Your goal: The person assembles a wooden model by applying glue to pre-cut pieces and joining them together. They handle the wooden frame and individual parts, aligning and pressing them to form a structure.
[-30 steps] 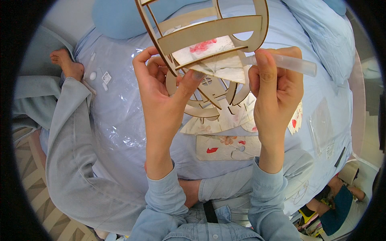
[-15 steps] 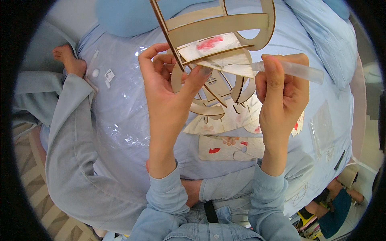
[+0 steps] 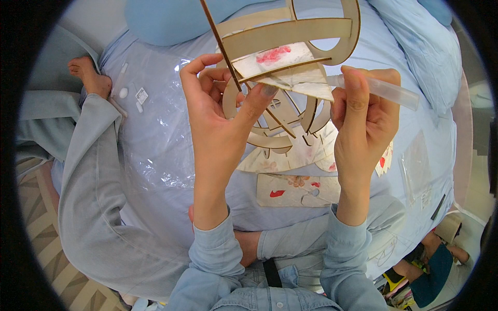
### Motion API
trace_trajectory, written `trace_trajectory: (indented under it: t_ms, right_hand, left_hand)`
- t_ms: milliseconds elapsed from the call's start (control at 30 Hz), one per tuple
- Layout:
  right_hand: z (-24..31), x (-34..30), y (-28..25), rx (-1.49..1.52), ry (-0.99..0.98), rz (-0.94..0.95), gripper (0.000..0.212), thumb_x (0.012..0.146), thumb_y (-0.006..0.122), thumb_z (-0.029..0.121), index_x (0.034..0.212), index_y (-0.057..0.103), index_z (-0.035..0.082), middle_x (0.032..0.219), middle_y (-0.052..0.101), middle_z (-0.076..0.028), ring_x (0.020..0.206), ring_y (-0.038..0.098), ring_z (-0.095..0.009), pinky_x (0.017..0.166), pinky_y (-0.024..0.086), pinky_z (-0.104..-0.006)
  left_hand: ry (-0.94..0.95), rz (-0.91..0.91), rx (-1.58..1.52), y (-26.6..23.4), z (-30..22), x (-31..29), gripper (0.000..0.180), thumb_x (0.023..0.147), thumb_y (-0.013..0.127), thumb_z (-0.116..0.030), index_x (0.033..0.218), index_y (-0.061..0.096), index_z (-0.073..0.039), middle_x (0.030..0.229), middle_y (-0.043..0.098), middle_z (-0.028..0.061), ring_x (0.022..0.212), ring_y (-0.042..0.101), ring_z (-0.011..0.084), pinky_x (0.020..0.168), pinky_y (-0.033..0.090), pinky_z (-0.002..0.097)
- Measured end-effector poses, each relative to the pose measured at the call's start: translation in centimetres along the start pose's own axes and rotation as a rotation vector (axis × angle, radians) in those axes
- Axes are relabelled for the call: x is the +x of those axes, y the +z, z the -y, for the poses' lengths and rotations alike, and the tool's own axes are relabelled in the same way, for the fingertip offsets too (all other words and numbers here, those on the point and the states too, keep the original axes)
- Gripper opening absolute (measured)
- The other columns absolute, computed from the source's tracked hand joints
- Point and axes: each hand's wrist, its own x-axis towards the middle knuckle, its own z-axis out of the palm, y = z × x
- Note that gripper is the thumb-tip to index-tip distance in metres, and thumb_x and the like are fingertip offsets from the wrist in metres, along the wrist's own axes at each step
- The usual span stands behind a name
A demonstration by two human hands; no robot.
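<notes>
Head view, wooden frame [image 3: 288, 35]: raised above the bed [image 3: 155, 217], tilted.
Decorated panel [image 3: 295, 79]: against the frame's crossbars, red patch showing.
Left hand [image 3: 218, 122]: fingers and thumb gripping the frame's lower left side.
Right hand [image 3: 363, 116]: fingers pinching a translucent tube [image 3: 392, 94], tip just beside the decorated panel.
Rectangular panel [image 3: 290, 199]: flat on the bed.
Clear plastic [image 3: 161, 150]: spread farther left.

Wooden frame [image 3: 290, 37] at 1 o'clock was pale tan, edges brown. Panel [image 3: 295, 195] at 4 o'clock was cream, red-blotched. Bedsheet [image 3: 244, 202] was light blue.
</notes>
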Motion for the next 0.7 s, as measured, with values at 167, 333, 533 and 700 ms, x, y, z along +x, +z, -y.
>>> trace_trajectory:
  t_ms: [167,333,533,700]
  right_hand:
    - [0.7,-0.2,0.0,0.047,0.072,0.004,0.01,0.101,0.063,0.007,0.094,0.061,0.0,0.075,0.049,0.001,0.054,0.044,-0.003,0.05,0.029,-0.0219]
    - [0.8,-0.2,0.1,0.017,0.069,-0.014,0.012,0.101,0.064,0.007,0.092,0.061,0.0,0.074,0.05,0.0,0.053,0.043,-0.003,0.05,0.028,-0.0224]
    - [1.1,-0.3,0.3,0.038,0.077,0.011,0.01,0.1,0.065,0.006,0.093,0.062,0.0,0.075,0.052,0.0,0.053,0.044,-0.003,0.049,0.029,-0.0219]
    - [0.6,-0.4,-0.4,0.023,0.06,0.017,0.008,0.099,0.065,0.005,0.094,0.063,-0.001,0.076,0.053,-0.001,0.053,0.046,-0.004,0.049,0.03,-0.0219]
  left_hand:
    - [0.012,-0.002,-0.011,-0.2,0.1,0.1,0.057,0.098,0.07,-0.023,0.14,0.038,0.0,0.125,0.055,0.0111,0.116,0.057,0.0151,0.098,0.048,0.0281]
    - [0.015,-0.008,-0.019,-0.1,0.4,0.3,0.052,0.1,0.069,-0.022,0.137,0.04,-0.001,0.122,0.056,0.0101,0.112,0.057,0.0129,0.096,0.048,0.0262]
    - [0.007,-0.049,-0.005,-0.3,-0.5,0.5,0.049,0.1,0.07,-0.022,0.135,0.043,-0.002,0.119,0.058,0.0084,0.109,0.057,0.0121,0.094,0.049,0.0257]
    - [-0.02,-0.059,-0.046,0.5,0.3,0.7,0.049,0.099,0.071,-0.024,0.134,0.044,-0.003,0.118,0.059,0.0084,0.108,0.057,0.0123,0.094,0.049,0.026]
